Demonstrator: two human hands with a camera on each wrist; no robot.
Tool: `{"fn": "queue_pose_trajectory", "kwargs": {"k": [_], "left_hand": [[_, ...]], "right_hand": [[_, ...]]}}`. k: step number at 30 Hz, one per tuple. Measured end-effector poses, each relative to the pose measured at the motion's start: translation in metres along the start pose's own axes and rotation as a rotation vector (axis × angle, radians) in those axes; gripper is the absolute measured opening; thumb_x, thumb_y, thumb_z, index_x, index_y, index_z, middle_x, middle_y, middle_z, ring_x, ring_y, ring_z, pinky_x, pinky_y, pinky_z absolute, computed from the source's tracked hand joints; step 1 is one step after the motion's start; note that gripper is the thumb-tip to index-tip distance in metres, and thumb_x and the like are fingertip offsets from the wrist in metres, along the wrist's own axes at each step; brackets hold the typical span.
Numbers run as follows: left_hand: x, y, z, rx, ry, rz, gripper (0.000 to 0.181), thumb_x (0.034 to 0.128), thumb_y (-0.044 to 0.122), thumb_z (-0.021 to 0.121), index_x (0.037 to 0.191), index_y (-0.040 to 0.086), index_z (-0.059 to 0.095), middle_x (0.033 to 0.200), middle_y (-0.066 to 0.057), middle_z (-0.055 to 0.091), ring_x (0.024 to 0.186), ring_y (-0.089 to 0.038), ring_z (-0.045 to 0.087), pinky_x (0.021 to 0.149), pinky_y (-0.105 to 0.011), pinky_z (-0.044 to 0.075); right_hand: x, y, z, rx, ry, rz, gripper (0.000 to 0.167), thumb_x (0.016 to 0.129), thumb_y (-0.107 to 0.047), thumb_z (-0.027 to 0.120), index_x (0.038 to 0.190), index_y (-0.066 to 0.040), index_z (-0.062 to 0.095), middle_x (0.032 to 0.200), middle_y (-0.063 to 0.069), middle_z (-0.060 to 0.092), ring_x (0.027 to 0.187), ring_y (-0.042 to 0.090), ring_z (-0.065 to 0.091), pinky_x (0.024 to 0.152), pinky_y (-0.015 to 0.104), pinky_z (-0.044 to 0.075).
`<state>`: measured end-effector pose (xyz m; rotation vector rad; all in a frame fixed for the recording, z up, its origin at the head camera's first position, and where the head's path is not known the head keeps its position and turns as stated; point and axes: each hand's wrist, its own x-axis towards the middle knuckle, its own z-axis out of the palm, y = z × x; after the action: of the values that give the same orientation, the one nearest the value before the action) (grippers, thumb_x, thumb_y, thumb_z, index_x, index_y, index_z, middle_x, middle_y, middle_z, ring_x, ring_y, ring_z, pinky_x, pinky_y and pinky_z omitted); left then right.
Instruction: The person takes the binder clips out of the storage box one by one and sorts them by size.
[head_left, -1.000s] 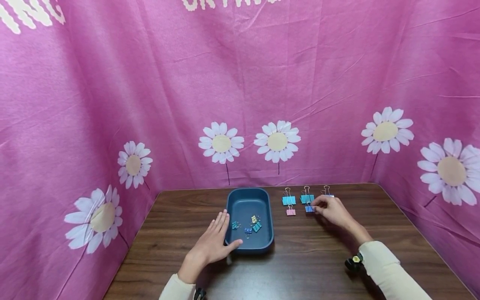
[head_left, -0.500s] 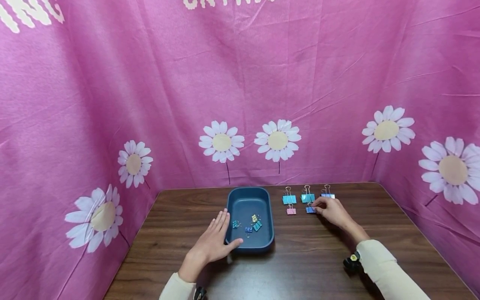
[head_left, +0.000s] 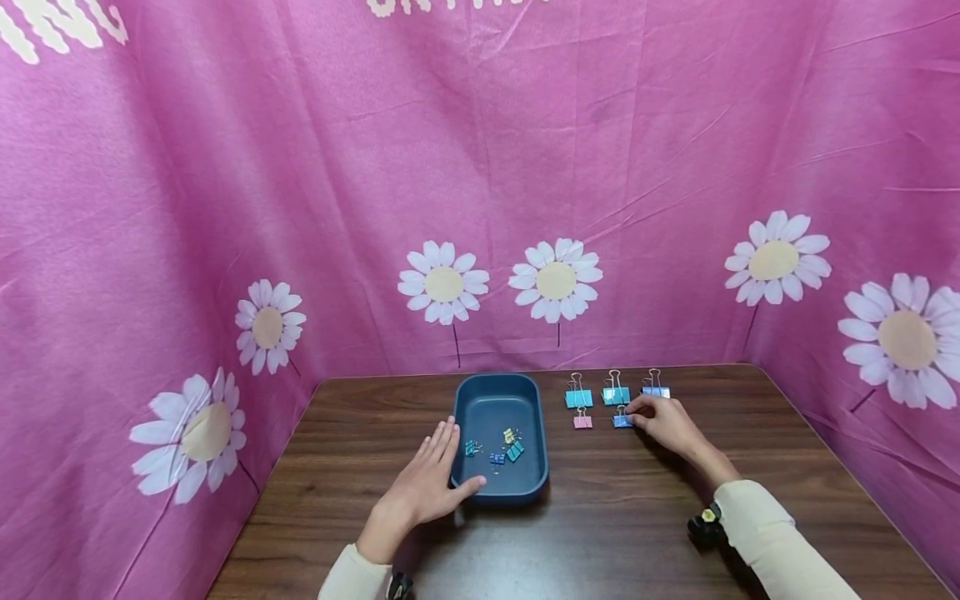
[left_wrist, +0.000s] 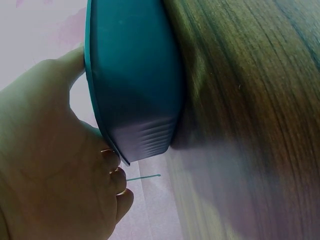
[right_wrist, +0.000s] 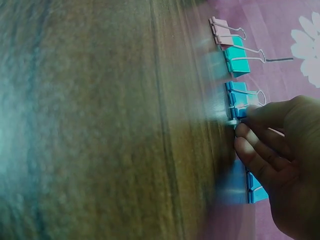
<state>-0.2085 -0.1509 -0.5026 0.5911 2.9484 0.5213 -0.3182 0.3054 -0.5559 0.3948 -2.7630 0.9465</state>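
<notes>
My right hand (head_left: 670, 425) pinches the right edge of a small blue binder clip (head_left: 622, 421), which stands on the table with its wire handles pointing away. In the right wrist view the thumb and fingertips meet at that blue clip's side. Just behind it stands a larger turquoise binder clip (head_left: 616, 396). My left hand (head_left: 423, 479) lies with straight fingers along the left rim of a dark blue tray (head_left: 543, 450), its thumb over the near left corner. Inside the tray are small binder clips: a yellow one (head_left: 511, 436), a blue one (head_left: 497, 458) and two teal ones (head_left: 514, 452).
Left of the small blue clip stand a pink binder clip (head_left: 582, 422) and another turquoise one (head_left: 578, 399) behind it. A larger blue clip (head_left: 656, 392) stands at the row's right end, partly behind my right hand. A pink daisy-print cloth (head_left: 495, 167) surrounds the wooden table (head_left: 600, 533).
My right hand and the small blue clip have shifted very slightly to the right. The left hand and the tray stay where they were.
</notes>
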Motion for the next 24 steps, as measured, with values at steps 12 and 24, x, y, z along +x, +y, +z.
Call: {"fn": "queue_pose_trajectory", "kwargs": {"k": [12, 24], "left_hand": [[0.000, 0.000, 0.000, -0.011, 0.000, 0.001, 0.101, 0.1025, 0.066, 0.055, 0.167, -0.004, 0.022, 0.178, -0.020, 0.016, 0.166, -0.035, 0.017, 0.134, -0.054, 0.025], [0.000, 0.000, 0.000, -0.023, -0.008, -0.006, 0.103, 0.1018, 0.069, 0.054, 0.168, -0.004, 0.022, 0.178, -0.020, 0.015, 0.167, -0.035, 0.016, 0.134, -0.054, 0.024]], "right_hand": [[0.005, -0.011, -0.012, 0.021, 0.076, -0.057, 0.008, 0.093, -0.006, 0.079, 0.094, -0.013, 0.076, 0.093, 0.004, 0.077, 0.077, 0.009, 0.062, 0.072, 0.029, 0.052], [0.029, -0.078, -0.029, 0.037, 0.015, -0.194, 0.008, 0.095, -0.005, 0.078, 0.097, -0.012, 0.076, 0.087, 0.000, 0.074, 0.074, 0.006, 0.062, 0.066, 0.023, 0.053]]}}
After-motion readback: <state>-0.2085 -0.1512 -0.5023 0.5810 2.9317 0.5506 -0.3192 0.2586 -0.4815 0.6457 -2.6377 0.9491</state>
